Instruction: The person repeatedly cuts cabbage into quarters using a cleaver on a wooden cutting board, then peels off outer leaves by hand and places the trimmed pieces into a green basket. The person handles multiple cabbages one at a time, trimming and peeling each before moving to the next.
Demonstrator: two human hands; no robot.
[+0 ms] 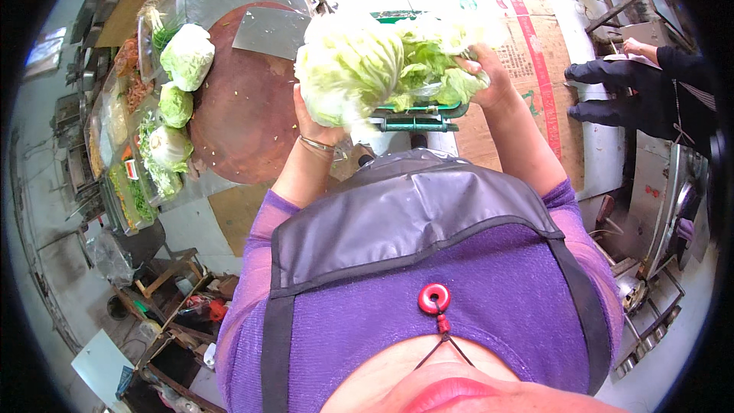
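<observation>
A large pale-green napa cabbage point(358, 66) hangs in the air before me, partly blurred. My left hand point(318, 123) supports its lower left side, most of the fingers hidden behind it. Loose outer leaves point(438, 71) spread out on the right, and my right hand point(484, 71) grips them at their edge. Under the leaves shows a green plastic crate point(421, 120). To the left, a cleaver's wide blade point(272, 31) lies on the round chopping board point(246, 115), which has small scraps on it.
Three cabbages, among them a large head point(187, 57), line the board's left edge. Beyond them stand clear trays of cut vegetables point(117, 120). Flattened cardboard point(533, 63) covers the floor to the right, where another person in dark clothes point(648, 89) sits. Wooden stools point(172, 275) stand lower left.
</observation>
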